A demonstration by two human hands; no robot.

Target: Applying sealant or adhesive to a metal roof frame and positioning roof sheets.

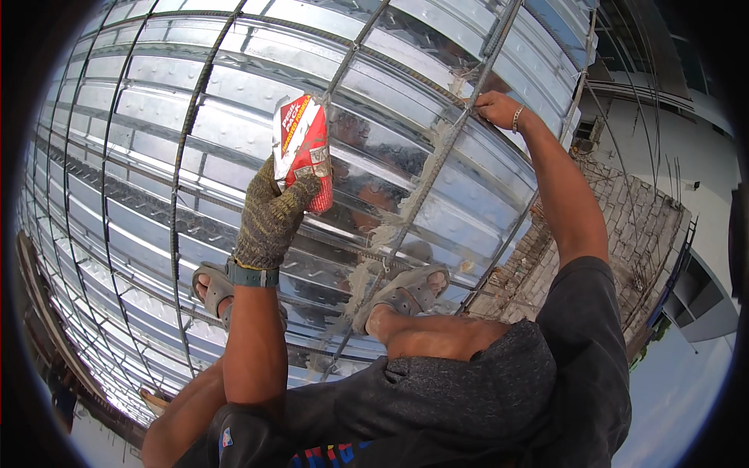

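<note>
My left hand (pixel 277 207), in a grey-green knitted glove, is closed around the lower part of a red and white packet (pixel 303 132). The packet looks crumpled, and its contents do not show. Farther to the right, my bare right hand (pixel 498 111) is closed at a long steel rebar (pixel 449 148), its fingertips against a crossing of bars. Whatever those fingers pinch is too small to make out. Ribbed shiny metal decking (pixel 144 140) lies beneath the rebar grid.
My feet, in grey sandals (pixel 413 295), stand on the decking between bars. Dried grey mortar (pixel 421 183) streaks the metal along one rebar. Past the decking's right edge is a block wall (pixel 593 234), with a white building (pixel 702 160) beyond.
</note>
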